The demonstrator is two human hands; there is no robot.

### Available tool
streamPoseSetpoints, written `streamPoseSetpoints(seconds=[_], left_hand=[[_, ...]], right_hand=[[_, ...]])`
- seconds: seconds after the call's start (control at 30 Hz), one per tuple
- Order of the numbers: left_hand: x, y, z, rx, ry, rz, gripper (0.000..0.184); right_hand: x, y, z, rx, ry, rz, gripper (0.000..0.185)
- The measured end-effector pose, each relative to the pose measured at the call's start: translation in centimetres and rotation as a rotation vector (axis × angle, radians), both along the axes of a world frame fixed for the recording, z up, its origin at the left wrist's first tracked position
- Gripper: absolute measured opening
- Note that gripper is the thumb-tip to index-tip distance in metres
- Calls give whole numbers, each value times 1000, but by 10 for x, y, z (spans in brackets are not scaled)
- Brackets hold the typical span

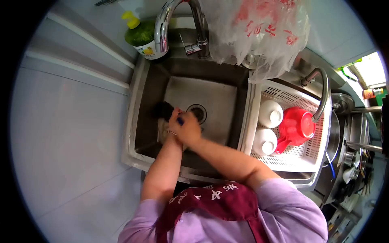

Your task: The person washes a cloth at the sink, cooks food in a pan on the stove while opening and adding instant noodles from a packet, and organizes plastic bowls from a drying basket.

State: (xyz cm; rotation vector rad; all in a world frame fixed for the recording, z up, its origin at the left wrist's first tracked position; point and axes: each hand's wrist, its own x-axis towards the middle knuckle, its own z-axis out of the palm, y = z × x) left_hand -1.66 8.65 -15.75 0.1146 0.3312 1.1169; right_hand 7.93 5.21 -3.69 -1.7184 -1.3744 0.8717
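Both hands are together inside the metal sink [219, 95], left of the drain [197, 114]. My right hand [189, 128] is closed round a small dark blue thing [180, 120], like a handle, of which only a bit shows. Partly behind it, my left hand [175, 117] has its fingers curled; what they grip is hidden. Just left of my left hand is a black, blurred, rounded thing [163, 109] whose kind I cannot tell. A pale, whitish thing [163, 130] lies below it, beside my left wrist.
A chrome tap [161, 30] and green soap bottle [139, 36] stand behind the sink. Clear plastic bags [259, 36] hang at the back. On the right, a white draining basket [300, 162] holds white bowls [270, 114] and a red ladle-like pot [297, 126], with a second tap [324, 93] over it.
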Motion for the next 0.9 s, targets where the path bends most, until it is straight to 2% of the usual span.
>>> streamPoseSetpoints(seconds=[0.03, 0.07, 0.1, 0.17, 0.2, 0.27, 0.3, 0.33, 0.37, 0.4, 0.43, 0.5, 0.53, 0.57, 0.6, 0.67, 0.7, 0.73, 0.77, 0.83, 0.87, 0.9], left_hand=[[20, 0, 38, -194, 297, -8, 27], [34, -2, 65, -392, 594, -18, 28], [37, -3, 75, -394, 598, -27, 28], [41, -1, 84, -517, 656, 32, 28], [10, 6, 16, -315, 122, -144, 28], [3, 2, -55, -158, 381, 210, 27], [2, 1, -36, -191, 331, 111, 27], [0, 0, -16, -226, 283, 11, 26], [18, -8, 1, -334, 423, 133, 26], [31, -2, 55, -570, 569, -22, 28], [26, -3, 45, -573, 572, -23, 28], [16, -1, 21, -400, 424, -39, 32], [15, 0, 29, -403, 88, 35, 31], [8, -1, 20, -406, 88, 42, 31], [4, 0, 16, -148, 44, -1, 32], [0, -8, 8, 101, 9, -41, 34], [18, -8, 39, -126, 271, -3, 33], [29, -6, 60, -355, 529, 36, 33], [29, -8, 66, -360, 533, 33, 33], [30, -2, 71, -548, 417, 40, 28], [13, 4, 41, -341, 166, -77, 27], [10, 7, 34, -339, 166, -74, 27]], right_hand=[[16, 29, -5, -283, 99, -80, 35], [35, 55, -39, -568, 319, -38, 38], [34, 53, -41, -571, 324, -46, 38], [29, 46, -43, -281, 57, 69, 38], [4, 29, -65, 127, -58, -63, 29], [-11, -7, -6, 311, -101, 20, 30], [-13, -13, 4, 386, -155, 39, 31], [-7, -1, -4, 181, -95, -24, 31], [5, 24, -21, -17, -38, -86, 31], [15, 44, -43, -269, 81, -152, 31], [14, 42, -41, -273, 84, -153, 31], [14, 41, -33, -69, -2, -71, 30], [2, 24, -19, 87, -23, -32, 28], [-9, 2, -15, 243, -32, 101, 28], [-12, -8, -7, 243, -64, 122, 28], [-3, 1, -11, 235, -87, 144, 28], [18, 39, -33, -169, 121, 39, 28], [23, 47, -37, -374, 234, -9, 28], [28, 55, -40, -579, 329, -71, 28], [23, 45, -18, -168, 101, -63, 27], [6, 30, -38, 91, 18, 36, 32], [7, 33, -40, 93, 18, 39, 32]])
